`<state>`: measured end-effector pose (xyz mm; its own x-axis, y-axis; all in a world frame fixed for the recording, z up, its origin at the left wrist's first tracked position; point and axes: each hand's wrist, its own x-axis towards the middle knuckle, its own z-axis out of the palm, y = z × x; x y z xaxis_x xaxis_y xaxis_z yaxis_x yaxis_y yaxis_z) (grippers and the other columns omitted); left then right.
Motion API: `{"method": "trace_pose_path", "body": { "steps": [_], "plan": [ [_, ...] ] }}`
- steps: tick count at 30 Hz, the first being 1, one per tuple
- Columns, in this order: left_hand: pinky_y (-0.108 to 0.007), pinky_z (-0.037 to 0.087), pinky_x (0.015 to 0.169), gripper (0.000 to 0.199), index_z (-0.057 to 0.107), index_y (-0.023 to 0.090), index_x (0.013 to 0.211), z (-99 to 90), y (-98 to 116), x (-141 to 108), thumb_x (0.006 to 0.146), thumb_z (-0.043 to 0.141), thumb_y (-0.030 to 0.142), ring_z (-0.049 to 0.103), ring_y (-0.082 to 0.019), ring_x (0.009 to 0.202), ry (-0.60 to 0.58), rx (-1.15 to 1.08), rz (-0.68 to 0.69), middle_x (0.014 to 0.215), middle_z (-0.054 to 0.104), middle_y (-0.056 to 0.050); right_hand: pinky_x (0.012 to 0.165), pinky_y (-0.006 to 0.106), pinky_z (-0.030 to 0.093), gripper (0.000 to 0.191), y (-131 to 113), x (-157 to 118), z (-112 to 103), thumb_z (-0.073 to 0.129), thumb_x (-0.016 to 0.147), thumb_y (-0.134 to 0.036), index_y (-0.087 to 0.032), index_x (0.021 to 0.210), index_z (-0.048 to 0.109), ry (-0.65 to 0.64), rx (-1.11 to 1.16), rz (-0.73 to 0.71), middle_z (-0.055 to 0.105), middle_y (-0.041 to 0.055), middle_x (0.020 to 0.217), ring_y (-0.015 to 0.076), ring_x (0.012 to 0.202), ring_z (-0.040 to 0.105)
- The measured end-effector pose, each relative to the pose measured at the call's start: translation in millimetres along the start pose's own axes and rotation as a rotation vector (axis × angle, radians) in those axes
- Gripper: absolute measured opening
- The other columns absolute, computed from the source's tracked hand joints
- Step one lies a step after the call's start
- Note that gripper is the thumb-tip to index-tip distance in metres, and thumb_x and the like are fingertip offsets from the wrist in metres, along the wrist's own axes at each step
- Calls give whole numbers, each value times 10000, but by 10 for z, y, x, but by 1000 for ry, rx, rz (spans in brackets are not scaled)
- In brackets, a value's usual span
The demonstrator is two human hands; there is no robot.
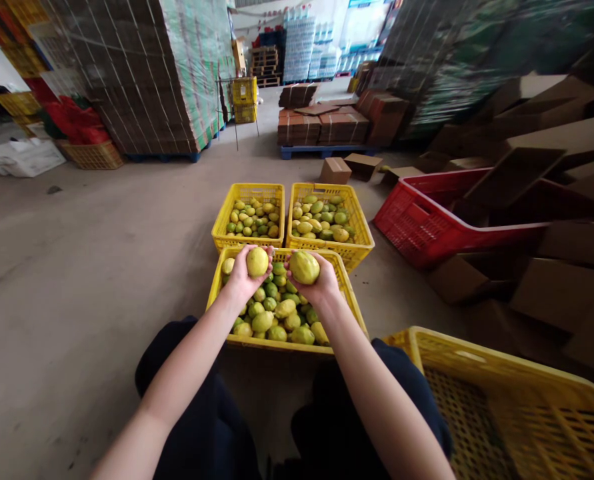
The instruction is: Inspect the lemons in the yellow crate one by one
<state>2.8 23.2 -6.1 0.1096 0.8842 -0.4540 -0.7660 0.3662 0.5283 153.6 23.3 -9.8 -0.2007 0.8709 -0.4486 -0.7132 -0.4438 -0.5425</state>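
Note:
Both my hands are raised over a yellow crate (281, 346) filled with yellow and green lemons (263, 322). In my left hand (241, 275) rests a round yellow lemon (257, 262), cupped by the fingers. A larger, yellow-green lemon (305, 267) lies in my right hand (325, 283), its fingers curled round the underside. The two held lemons are a short gap apart. Behind my hands stand two smaller yellow crates, the left crate (220, 230) and the right crate (357, 251), each holding more lemons.
At my lower right is a yellow crate (517, 373) with a slatted bottom. A red crate (421, 227) sits among cardboard boxes (571, 287) on the right. Farther off are flattened cartons on a blue pallet (307, 152) and a tall wrapped stack (127, 73).

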Motion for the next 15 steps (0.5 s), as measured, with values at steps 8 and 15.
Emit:
{"method": "trace_pose_path", "body": {
  "steps": [8, 15],
  "plan": [
    [-235, 564, 606, 226, 621, 166, 935, 21, -29, 14, 915, 446, 308, 651, -131, 657, -10, -125, -26, 765, 670, -43, 504, 278, 544, 36, 13, -37, 58, 628, 766, -230, -197, 775, 617, 51, 37, -57, 660, -6, 630, 146, 539, 608],
    [-172, 531, 569, 82, 549, 199, 785, 61, 0, -12, 810, 619, 167, 595, -88, 598, 86, -86, 63, 662, 587, 29, 451, 225, 510, 53, 24, -19, 63, 595, 764, -182, -186, 713, 585, 97, 63, 5, 638, 14, 575, 142, 523, 596]
  ]
}}
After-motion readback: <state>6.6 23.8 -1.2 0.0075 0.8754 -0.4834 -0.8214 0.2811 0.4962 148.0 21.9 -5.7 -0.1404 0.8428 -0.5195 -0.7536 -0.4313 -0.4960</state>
